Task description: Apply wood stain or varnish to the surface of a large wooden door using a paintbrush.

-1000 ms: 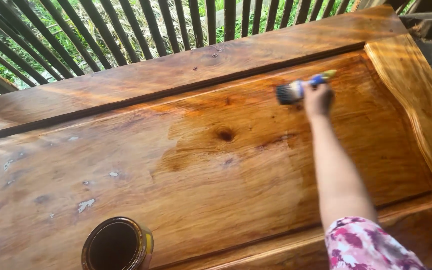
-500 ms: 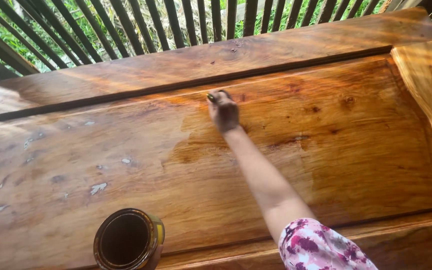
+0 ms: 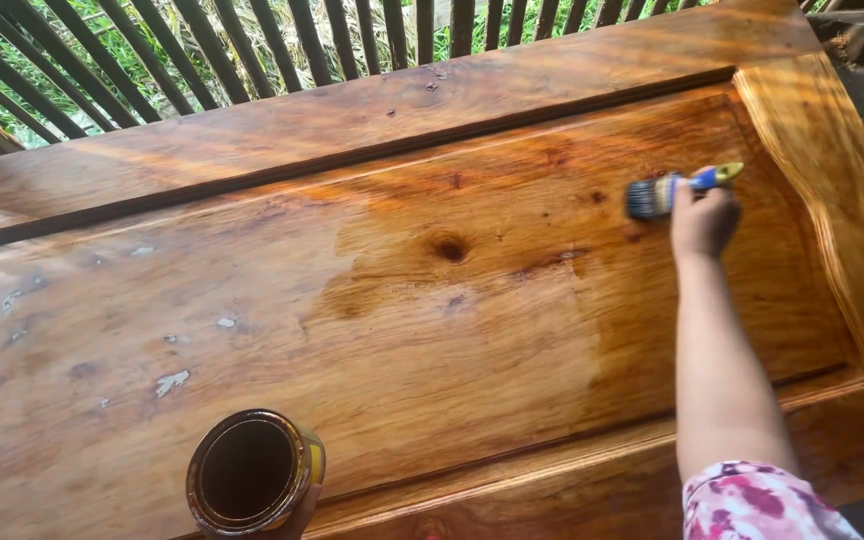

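Dark slatted railing (image 3: 202, 50) is running along the far side, with green foliage showing through the gaps, and in front of it a large panelled wooden slab (image 3: 432, 330), glossy amber where it is wet, is lying flat and filling most of the view. Reaching out over the right part of the panel, the right hand (image 3: 704, 220) is closing fully around a flat paintbrush with a blue and yellow handle (image 3: 674, 190), its dark bristles pointing left and touching or nearly touching the wet wood. Nearer the viewer, an open round tin of dark brown finish (image 3: 250, 472) is sitting at the bottom edge of the view, well apart from the brush. To my eye, brushing well here is calling for long strokes that are following the grain, overlapping the wet edge toward the duller, paler left part, and keeping the coat thin around the dark knot (image 3: 450, 249) and in the grooves of the raised border so nothing is pooling. Fingertips seem to be peeking from under the tin, but the left hand is otherwise lying out of view, so its grip is impossible to tell. A pink floral sleeve (image 3: 762, 505) is being cut off at the frame edge.
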